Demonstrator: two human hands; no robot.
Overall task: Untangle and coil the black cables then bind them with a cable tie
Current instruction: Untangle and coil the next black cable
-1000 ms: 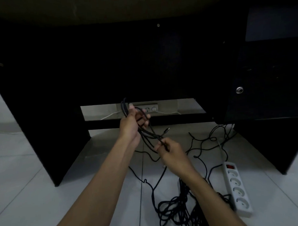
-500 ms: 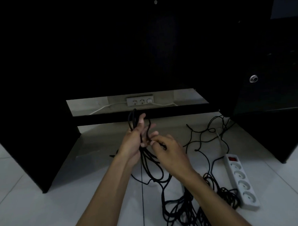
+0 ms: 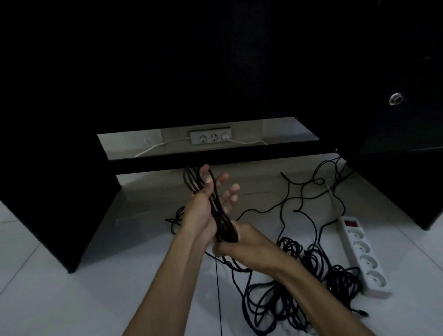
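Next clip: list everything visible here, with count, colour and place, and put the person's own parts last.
Bundle of looped black cable: one, black, held up between both hands.
Loose black cable heap: one tangle, black, on the floor right of the arms, strands trailing toward the desk.
White four-socket power strip: one, white with a red switch, on the floor at right.
Grey wall outlet plate: one, grey, on the wall behind the desk, white cords leading off it.
Black desk: one, black, across the top.
White tiled floor: white, below.
Left hand: one, loops across its palm.
Right hand: one, grips the bundle's lower end.
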